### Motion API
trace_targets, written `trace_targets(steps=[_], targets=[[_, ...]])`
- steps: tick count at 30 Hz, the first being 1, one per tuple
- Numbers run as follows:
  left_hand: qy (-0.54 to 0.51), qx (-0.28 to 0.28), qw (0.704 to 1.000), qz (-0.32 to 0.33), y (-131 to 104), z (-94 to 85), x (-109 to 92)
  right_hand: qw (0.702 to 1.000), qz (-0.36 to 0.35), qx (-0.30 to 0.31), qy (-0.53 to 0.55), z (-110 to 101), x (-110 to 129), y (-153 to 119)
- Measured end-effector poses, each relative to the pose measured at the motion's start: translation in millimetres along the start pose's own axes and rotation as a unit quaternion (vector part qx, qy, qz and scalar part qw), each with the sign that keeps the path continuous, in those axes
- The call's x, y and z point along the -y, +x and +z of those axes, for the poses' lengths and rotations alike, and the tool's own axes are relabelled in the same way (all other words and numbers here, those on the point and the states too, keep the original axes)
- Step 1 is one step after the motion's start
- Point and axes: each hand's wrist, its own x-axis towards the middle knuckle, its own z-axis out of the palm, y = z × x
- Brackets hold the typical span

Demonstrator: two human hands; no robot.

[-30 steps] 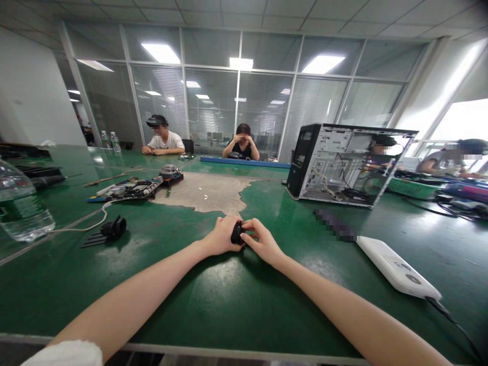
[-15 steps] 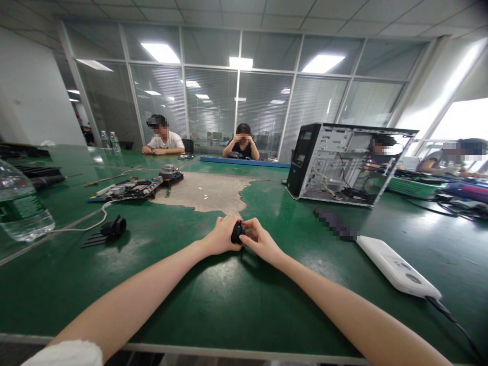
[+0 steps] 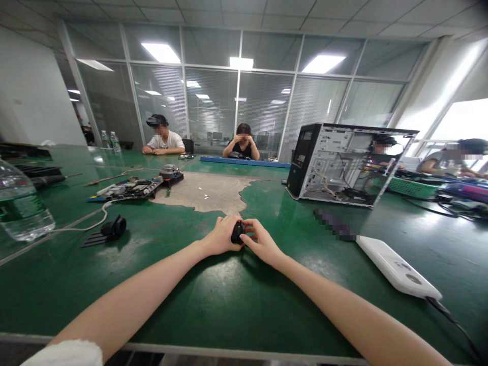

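A small black rounded object (image 3: 237, 233) is between my two hands, just above or on the green table (image 3: 213, 305); its exact kind is not clear. My left hand (image 3: 223, 236) is wrapped round it from the left and hides part of it. From the right, my right hand (image 3: 261, 241) grips its edge with thumb and curled fingertips. Off to the left lies a black clip-like part (image 3: 113, 228) with flat prongs. To the right a white power bank (image 3: 398, 267) with a black cable lies flat.
An open computer case (image 3: 343, 165) stands at the right, with a green basket (image 3: 414, 187) and cables behind it. A circuit board (image 3: 129, 189) and a water bottle (image 3: 23, 208) are at the left. Two people sit across the table; others are at the right.
Both hands stay nearly where they were around the black object. The fingers of my right hand have shifted very slightly.
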Motion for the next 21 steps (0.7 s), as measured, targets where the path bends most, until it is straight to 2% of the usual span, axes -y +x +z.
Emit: trace_targets(steps=[6, 15, 21], targets=[[0.001, 0.003, 1.000, -0.006, 0.0, 1.0, 0.0, 0.999, 0.019, 0.026, 0.023, -0.8, 0.8, 0.5], [-0.003, -0.004, 1.000, -0.001, 0.2, 0.6, 0.1, 0.999, -0.033, -0.015, -0.018, -0.2, -1.2, 0.5], [-0.003, 0.001, 1.000, -0.007, 0.6, 0.2, -1.0, 1.000, 0.001, 0.000, 0.006, -0.4, -0.5, 1.1]])
